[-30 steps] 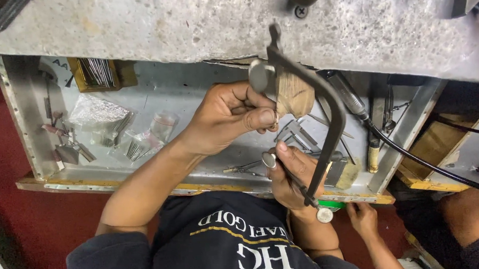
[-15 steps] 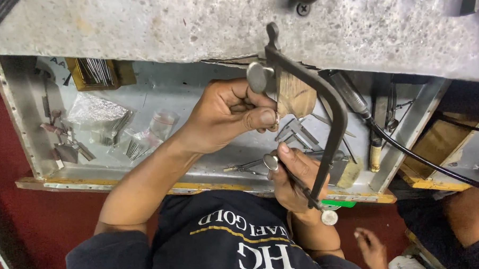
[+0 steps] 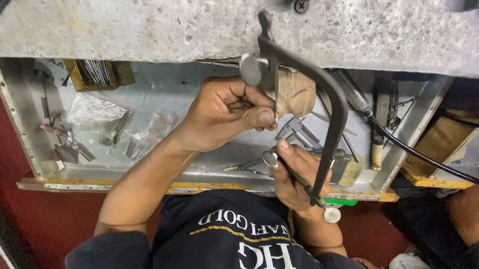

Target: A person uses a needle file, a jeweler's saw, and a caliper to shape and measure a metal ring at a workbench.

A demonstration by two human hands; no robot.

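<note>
While the right hand (image 3: 294,175) works the saw frame (image 3: 324,121), the left hand (image 3: 228,111) pinches a small ring (image 3: 275,119).

Two hands are showing near centre: one left hand (image 3: 225,114) and one right hand (image 3: 294,177). One dark saw frame (image 3: 323,100) is arching at one o'clock beside one wooden bench peg (image 3: 296,92). Two clear plastic bags (image 3: 92,110) of small metal bits are lying at nine o'clock in one metal drawer (image 3: 195,88).
</note>
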